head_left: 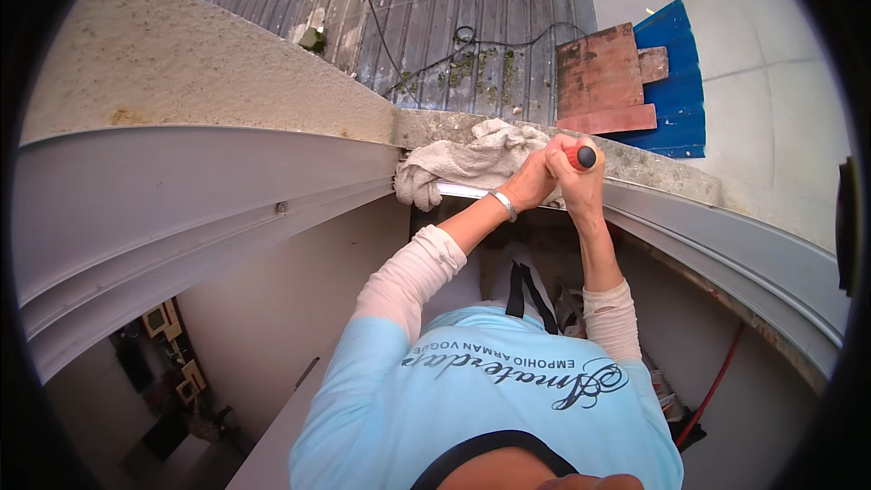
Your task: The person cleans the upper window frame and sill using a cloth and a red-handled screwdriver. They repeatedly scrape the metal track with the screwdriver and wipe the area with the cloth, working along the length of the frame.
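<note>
My right hand (579, 191) is closed round a red-handled tool (582, 158) whose rounded black end points up at me; its working end is hidden below my fingers. Pressed up against it, my left hand (533, 180) is closed too, with its fingertips and whatever they hold out of sight. Both hands are over the window sill (626, 161). Just left of them, a crumpled beige cloth (454, 163) is bunched along the sill and over the frame corner. A strip of white frame track (461, 190) shows beneath the cloth.
Grey metal window frames flank me at left (181, 200) and right (726, 245). Outside lies a corrugated roof (435, 18) with a black cable (526, 44) across it. Reddish boards (599, 73) rest on a blue sheet (680, 63). A rough wall (200, 63) rises at left.
</note>
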